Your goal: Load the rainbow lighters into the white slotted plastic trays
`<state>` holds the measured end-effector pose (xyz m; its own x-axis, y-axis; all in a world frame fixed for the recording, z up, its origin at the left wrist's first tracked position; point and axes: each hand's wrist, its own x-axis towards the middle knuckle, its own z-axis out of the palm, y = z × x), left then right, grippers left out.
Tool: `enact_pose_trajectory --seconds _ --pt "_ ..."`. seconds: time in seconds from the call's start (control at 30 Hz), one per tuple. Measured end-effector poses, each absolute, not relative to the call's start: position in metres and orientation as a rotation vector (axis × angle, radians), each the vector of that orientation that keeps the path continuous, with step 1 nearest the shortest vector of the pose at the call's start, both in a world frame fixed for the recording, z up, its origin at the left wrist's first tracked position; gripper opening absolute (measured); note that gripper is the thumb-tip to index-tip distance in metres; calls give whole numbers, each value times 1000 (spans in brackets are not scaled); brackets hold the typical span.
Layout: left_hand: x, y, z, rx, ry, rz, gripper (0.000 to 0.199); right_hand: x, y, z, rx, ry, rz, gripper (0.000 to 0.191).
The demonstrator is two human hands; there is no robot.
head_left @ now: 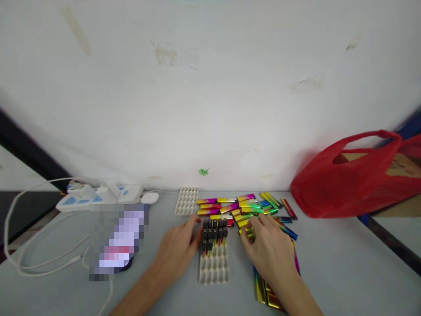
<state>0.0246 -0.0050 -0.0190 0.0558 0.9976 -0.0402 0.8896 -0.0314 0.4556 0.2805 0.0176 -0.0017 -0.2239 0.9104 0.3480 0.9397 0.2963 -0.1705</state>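
Note:
My left hand (180, 241) rests at the left side of a pale moulded tray (213, 275), its thumb and index finger apart beside the upper left corner. Several slim shiny sticks with black ends (215, 229) stand upright in the tray's upper rows; the lower pockets show bare. Over on the right, my right hand (266, 241) reaches into a loose pile of slim metallic tubes (230, 206) in gold, pink, green and blue. Its fingers are curled down, and thumb and index close on a yellow shiny tube (251, 237), partly hidden by the hand.
A second pale tray (187, 201) lies near the wall. On the left are a phone (121, 241), a white power strip (98, 196), a white charger (149, 198) and looping cables. A red bag (348, 184) stands on the right. Gold flat pieces (263, 292) lie under my right forearm.

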Motion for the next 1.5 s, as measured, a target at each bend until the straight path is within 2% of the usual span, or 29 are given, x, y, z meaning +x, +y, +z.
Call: enact_pose_trajectory --seconds 0.2,0.33,0.53,0.73,0.93,1.13,1.33,1.5 --pt "26 -5 -18 1973 1903 410 28 277 1 -3 -1892 -2145 -335 17" --pt "26 -5 -18 1978 1906 406 26 276 -8 -16 -1854 -2211 -424 20" --pt "26 -4 -18 1973 1921 407 27 258 -23 -46 -1713 -2202 -266 7" --pt "26 -5 -17 1972 1909 423 28 250 -25 -33 -1667 -2229 -206 5" --pt "27 -4 -16 1967 1918 396 26 261 -17 -17 -1899 -2263 -174 31" --pt "27 -6 -16 1969 1893 420 27 256 -19 -3 -2086 -2309 72 42" --pt "27 -5 -17 1973 1911 404 26 271 -15 -7 -1871 -2417 168 23" --pt "25 -6 -19 1981 1887 417 25 280 -6 -13 -1767 -2498 188 25"
